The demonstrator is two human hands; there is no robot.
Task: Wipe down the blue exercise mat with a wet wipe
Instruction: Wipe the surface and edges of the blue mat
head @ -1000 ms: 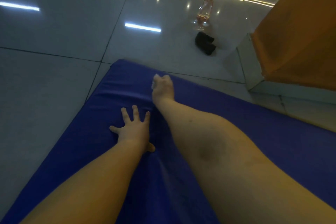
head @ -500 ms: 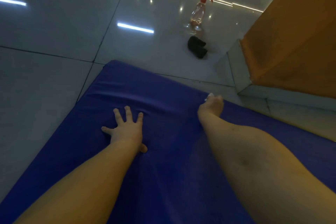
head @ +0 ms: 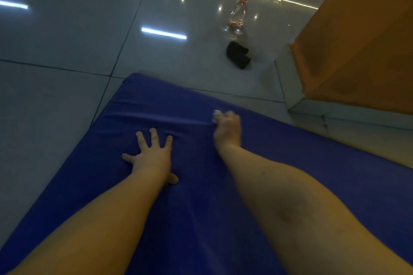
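Note:
The blue exercise mat [head: 125, 123] lies on the tiled floor and fills the lower part of the view. My left hand [head: 153, 155] rests flat on the mat with its fingers spread, pressing the cover down. My right hand [head: 228, 128] is closed on a white wet wipe [head: 216, 115], of which only a small crumpled bit shows beyond the fingers. It presses the wipe on the mat near the far edge, to the right of my left hand. The cover wrinkles between the two hands.
A clear spray bottle [head: 238, 15] with a red and white trigger stands on the glossy floor beyond the mat. A black crumpled thing [head: 237, 54] lies just in front of it. An orange panel [head: 362, 47] on a pale base rises at the right.
My right hand with the wipe swept right along the mat's far part, then came back left towards the left hand. The left hand has stayed pressed on the mat.

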